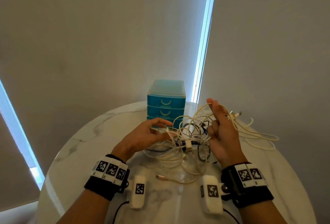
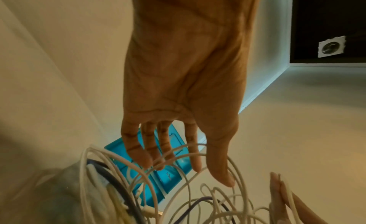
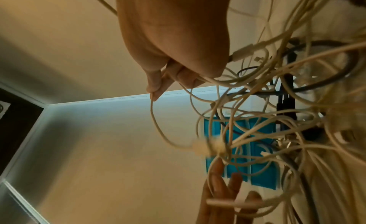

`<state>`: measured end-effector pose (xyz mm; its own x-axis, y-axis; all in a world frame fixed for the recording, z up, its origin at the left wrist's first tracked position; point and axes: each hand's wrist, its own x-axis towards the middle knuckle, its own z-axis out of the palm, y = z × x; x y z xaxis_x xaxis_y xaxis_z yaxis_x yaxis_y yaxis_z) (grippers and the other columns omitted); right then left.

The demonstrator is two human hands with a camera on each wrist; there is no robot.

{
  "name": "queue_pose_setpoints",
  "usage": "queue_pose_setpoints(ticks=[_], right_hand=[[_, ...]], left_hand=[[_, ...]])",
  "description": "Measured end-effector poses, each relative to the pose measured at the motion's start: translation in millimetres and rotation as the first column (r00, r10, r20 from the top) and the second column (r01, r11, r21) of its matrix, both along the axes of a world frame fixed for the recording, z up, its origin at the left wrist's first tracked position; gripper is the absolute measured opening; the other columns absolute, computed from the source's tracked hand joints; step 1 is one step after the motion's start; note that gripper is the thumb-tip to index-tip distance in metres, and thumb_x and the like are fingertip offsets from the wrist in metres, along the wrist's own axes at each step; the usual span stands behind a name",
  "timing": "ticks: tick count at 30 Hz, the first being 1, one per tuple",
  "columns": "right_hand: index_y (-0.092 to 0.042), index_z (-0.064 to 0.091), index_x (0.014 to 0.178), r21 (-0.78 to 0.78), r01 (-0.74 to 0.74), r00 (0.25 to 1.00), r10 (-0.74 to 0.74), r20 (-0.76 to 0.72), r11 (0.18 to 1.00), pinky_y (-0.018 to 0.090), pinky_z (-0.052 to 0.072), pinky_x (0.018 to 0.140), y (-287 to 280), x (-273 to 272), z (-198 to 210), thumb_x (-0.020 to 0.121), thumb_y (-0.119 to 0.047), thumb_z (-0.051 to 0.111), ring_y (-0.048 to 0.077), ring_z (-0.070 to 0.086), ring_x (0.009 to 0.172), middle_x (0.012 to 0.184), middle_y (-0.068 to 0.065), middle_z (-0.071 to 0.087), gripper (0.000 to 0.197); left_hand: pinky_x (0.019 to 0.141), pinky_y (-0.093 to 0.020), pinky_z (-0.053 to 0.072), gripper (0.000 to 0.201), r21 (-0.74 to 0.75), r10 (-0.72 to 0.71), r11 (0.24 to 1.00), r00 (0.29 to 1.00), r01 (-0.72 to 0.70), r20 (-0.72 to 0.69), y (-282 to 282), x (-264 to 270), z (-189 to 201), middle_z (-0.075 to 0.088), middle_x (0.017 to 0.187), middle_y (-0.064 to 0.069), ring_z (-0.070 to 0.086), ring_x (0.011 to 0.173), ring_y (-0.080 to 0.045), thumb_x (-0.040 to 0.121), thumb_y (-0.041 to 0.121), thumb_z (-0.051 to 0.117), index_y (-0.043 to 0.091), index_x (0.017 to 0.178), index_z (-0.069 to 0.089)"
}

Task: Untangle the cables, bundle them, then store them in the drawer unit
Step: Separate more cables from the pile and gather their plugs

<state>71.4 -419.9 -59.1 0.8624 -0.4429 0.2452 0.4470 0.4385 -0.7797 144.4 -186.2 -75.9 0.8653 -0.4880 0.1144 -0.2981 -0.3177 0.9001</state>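
A tangle of white and dark cables (image 1: pixel 189 140) lies on the round marble table (image 1: pixel 85 145), in front of the teal three-drawer unit (image 1: pixel 166 104), whose drawers look closed. My right hand (image 1: pixel 218 122) is raised over the tangle's right side and pinches one cream cable (image 3: pixel 153 117) between thumb and fingers (image 3: pixel 156 89). That cable hangs in a loop down to the heap. My left hand (image 1: pixel 160 129) hovers at the tangle's left edge, fingers (image 2: pixel 146 158) straight and spread, with white loops (image 2: pixel 178 150) crossing them. The drawer unit (image 2: pixel 117 149) shows behind the fingers.
A loose cable with a pinkish plug (image 1: pixel 159 177) lies near the front of the table. Cream loops (image 1: pixel 259 134) trail off to the right, close to the table's edge. Grey blinds and bright window gaps stand behind the table.
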Motion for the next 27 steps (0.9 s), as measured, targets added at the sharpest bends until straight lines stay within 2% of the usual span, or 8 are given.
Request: queue_pose_setpoints(ticks=[6, 9, 11, 14, 17, 19, 23, 27], right_hand=[[-0.019, 0.069, 0.113, -0.014, 0.037, 0.999, -0.038, -0.024, 0.999, 0.020, 0.019, 0.044, -2.9, -4.3, 0.2, 0.105, -0.028, 0.063, 0.005, 0.027, 0.040, 0.132, -0.005, 0.074, 0.014], [-0.016, 0.068, 0.118, -0.024, 0.045, 0.999, -0.045, -0.024, 0.999, 0.020, 0.019, 0.044, -3.1, -2.8, -0.5, 0.104, -0.029, 0.065, 0.005, 0.026, 0.040, 0.131, -0.006, 0.075, 0.020], [-0.009, 0.069, 0.126, -0.029, 0.035, 0.999, -0.036, -0.029, 0.999, 0.020, 0.020, 0.043, -0.3, 0.1, -1.1, 0.103, -0.030, 0.066, 0.006, 0.025, 0.041, 0.117, -0.010, 0.078, 0.032], [-0.004, 0.066, 0.135, -0.043, 0.006, 1.000, -0.006, -0.011, 0.999, 0.019, 0.021, 0.041, 5.6, 2.7, -1.4, 0.098, -0.032, 0.072, 0.006, 0.024, 0.043, 0.100, -0.011, 0.077, 0.047], [-0.006, 0.069, 0.131, -0.120, 0.014, 1.000, -0.016, -0.015, 0.993, 0.021, 0.021, 0.041, 8.9, 0.8, 0.3, 0.094, -0.036, 0.075, 0.006, 0.024, 0.045, 0.101, -0.011, 0.079, 0.047], [-0.014, 0.076, 0.122, -0.222, 0.056, 0.997, -0.068, -0.046, 0.973, 0.022, 0.023, 0.043, 6.1, -0.9, 1.2, 0.095, -0.038, 0.077, 0.007, 0.027, 0.047, 0.078, -0.013, 0.071, 0.036], [-0.018, 0.074, 0.113, -0.444, 0.164, 0.964, -0.239, -0.117, 0.881, 0.017, 0.042, 0.054, -11.5, -5.2, 2.1, 0.089, -0.032, 0.086, 0.003, 0.066, 0.066, 0.087, -0.012, 0.079, 0.031], [-0.021, 0.076, 0.107, -0.557, 0.217, 0.930, -0.344, -0.133, 0.802, 0.029, 0.055, 0.083, -31.7, -5.4, -2.9, 0.091, -0.007, 0.075, 0.006, 0.073, 0.104, 0.108, -0.009, 0.081, 0.022]], left_hand=[[0.097, -0.018, 0.040, 0.059, 0.183, -0.172, 0.975, 0.947, 0.124, 0.272, 2.0, -9.9, 10.1, 0.044, 0.136, 0.022, 0.043, 0.123, 0.005, 0.087, 0.035, 0.087, 0.066, 0.130, 0.060], [0.117, -0.035, 0.033, 0.065, 0.257, -0.283, 0.942, 0.920, 0.214, 0.271, 2.1, -14.9, 14.5, 0.045, 0.146, 0.025, 0.038, 0.140, -0.005, 0.086, 0.033, 0.084, 0.065, 0.135, 0.056], [0.119, -0.041, 0.035, 0.048, 0.208, -0.231, 0.961, 0.939, 0.181, 0.254, -6.5, -22.4, 16.8, 0.053, 0.142, 0.029, 0.041, 0.138, 0.000, 0.089, 0.054, 0.080, 0.063, 0.131, 0.061], [0.109, -0.031, 0.044, 0.042, 0.173, -0.149, 0.979, 0.949, 0.103, 0.277, -22.8, -31.5, 18.5, 0.064, 0.127, 0.031, 0.051, 0.125, 0.008, 0.086, 0.073, 0.069, 0.054, 0.123, 0.071], [0.091, -0.024, 0.048, 0.028, 0.053, -0.088, 0.996, 0.929, 0.074, 0.359, -29.7, -30.8, 21.3, 0.075, 0.106, 0.023, 0.065, 0.107, 0.004, 0.093, 0.062, 0.070, 0.040, 0.106, 0.080], [0.086, -0.021, 0.051, 0.021, -0.092, 0.010, 0.995, 0.928, 0.026, 0.373, -25.3, -23.7, 22.9, 0.078, 0.099, 0.019, 0.070, 0.098, 0.000, 0.098, 0.050, 0.069, 0.034, 0.102, 0.081], [0.063, -0.018, 0.051, 0.016, -0.585, 0.346, 0.779, 0.933, -0.225, 0.103, 3.9, 0.9, 28.1, 0.075, 0.095, 0.006, 0.062, 0.069, -0.012, 0.107, 0.015, 0.061, 0.016, 0.107, 0.077], [0.056, -0.023, 0.047, 0.020, -0.731, 0.498, 0.537, 0.858, -0.421, -0.128, 40.7, 22.0, 21.3, 0.073, 0.095, 0.002, 0.060, 0.062, -0.011, 0.108, 0.024, 0.062, 0.012, 0.117, 0.076]])
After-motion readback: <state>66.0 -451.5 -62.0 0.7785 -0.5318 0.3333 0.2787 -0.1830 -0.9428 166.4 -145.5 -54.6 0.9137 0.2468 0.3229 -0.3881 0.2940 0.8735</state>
